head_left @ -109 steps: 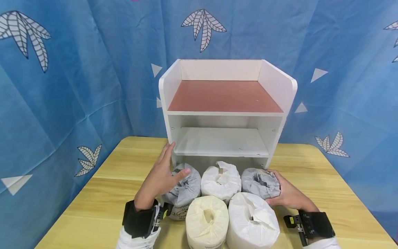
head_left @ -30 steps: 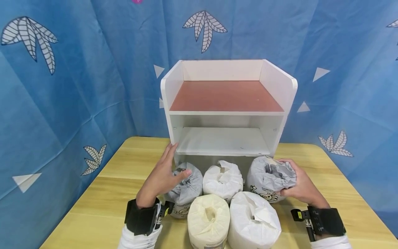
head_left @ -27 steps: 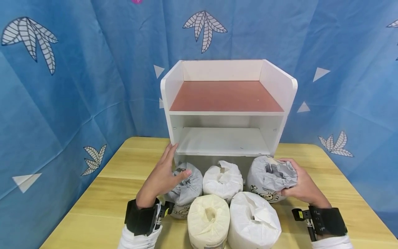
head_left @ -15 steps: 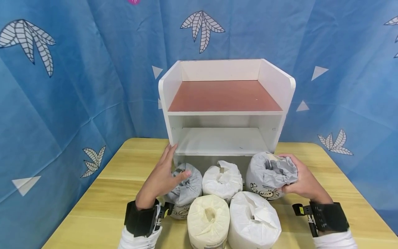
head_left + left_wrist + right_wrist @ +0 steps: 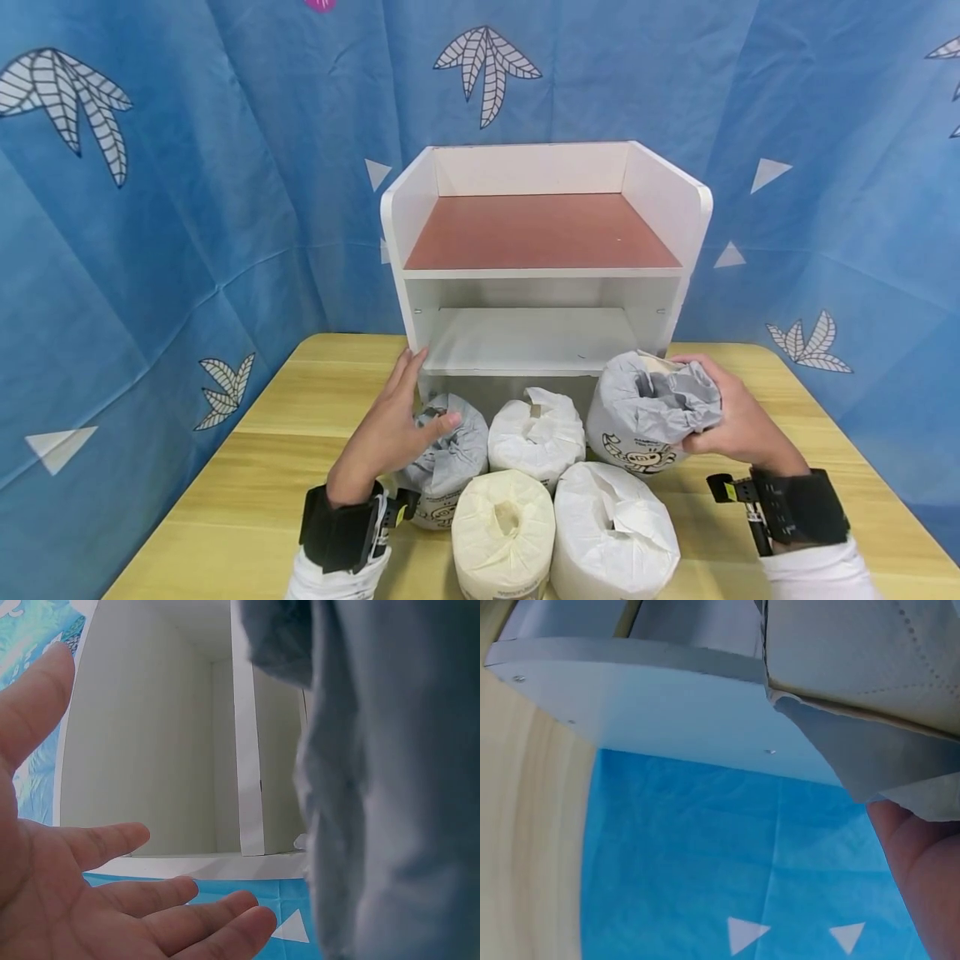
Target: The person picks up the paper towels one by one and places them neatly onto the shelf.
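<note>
At the right front of the shelf unit, your right hand has lifted the gray-wrapped roll off the table, fingers curled round it, so it looks bound for the shelf unit, whose tiers hold nothing. Your left hand still rests, fingers straight, on the left gray roll.

Backdrop: blue cloth with white leaf prints, creased
Table: pale wood, near
Light: even, soft

Wooden tabletop: white shelf unit at back; four wrapped paper rolls before shelf unit.
</note>
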A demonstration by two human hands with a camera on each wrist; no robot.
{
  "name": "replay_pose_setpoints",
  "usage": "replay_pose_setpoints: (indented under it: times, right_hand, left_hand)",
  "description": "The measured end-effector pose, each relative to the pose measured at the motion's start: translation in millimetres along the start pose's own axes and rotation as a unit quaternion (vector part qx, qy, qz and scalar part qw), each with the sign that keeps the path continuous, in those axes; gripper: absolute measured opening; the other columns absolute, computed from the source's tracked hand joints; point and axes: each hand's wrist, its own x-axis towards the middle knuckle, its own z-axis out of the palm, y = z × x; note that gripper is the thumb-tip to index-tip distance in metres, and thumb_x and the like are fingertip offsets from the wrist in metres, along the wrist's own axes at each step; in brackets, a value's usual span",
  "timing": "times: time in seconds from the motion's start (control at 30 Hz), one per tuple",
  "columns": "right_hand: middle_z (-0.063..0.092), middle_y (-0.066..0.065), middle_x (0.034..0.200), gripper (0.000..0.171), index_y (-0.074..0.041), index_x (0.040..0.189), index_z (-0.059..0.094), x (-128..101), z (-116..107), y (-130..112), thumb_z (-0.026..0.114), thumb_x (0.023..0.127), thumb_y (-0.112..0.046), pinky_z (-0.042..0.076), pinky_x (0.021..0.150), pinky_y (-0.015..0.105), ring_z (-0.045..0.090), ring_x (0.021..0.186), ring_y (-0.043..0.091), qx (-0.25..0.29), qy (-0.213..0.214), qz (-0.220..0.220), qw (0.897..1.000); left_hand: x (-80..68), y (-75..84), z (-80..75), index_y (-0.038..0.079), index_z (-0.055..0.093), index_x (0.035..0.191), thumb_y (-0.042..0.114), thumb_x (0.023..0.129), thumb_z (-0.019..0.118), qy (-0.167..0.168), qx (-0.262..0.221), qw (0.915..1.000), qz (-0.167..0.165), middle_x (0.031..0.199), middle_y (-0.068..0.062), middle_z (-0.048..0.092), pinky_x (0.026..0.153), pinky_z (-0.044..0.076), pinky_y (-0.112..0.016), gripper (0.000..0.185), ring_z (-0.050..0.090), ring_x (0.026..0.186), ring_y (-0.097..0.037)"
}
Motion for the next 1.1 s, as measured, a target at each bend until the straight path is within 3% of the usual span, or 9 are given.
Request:
replay_pose_setpoints:
  times: [0.43, 1.1]
  right_hand:
    - [0.062, -0.004, 0.110, 0.095, 0.001, 0.132, 0.046, 15, -1, -13, 0.081, 0.046, 0.015, 0.050, 0.078, 0.024, 0.060, 0.090, 0.012, 0.018, -0.029, -0.016, 0.999]
    - [0.061, -0.003, 0.109, 0.092, 0.002, 0.130, 0.049, 52, 5, -37, 0.077, 0.044, 0.018, 0.047, 0.078, 0.022, 0.058, 0.090, 0.013, 0.034, -0.006, -0.032, 0.999]
  left_hand:
    - [-0.9, -0.8, 1.8, 0.010, 0.009, 0.156, 0.042, 0.088, 0.070, 0.000, -0.003, 1.0000, 0.003, 0.160, -0.020, -0.004, 0.103, 0.030, -0.064, 0.096, 0.024, 0.138, -0.047]
    - [-0.1, 0.0, 0.4, 0.013, 0.010, 0.157, 0.043, 0.089, 0.069, 0.001, 0.004, 1.0000, 0.001, 0.161, -0.018, -0.003, 0.104, 0.027, -0.064, 0.095, 0.022, 0.138, -0.047]
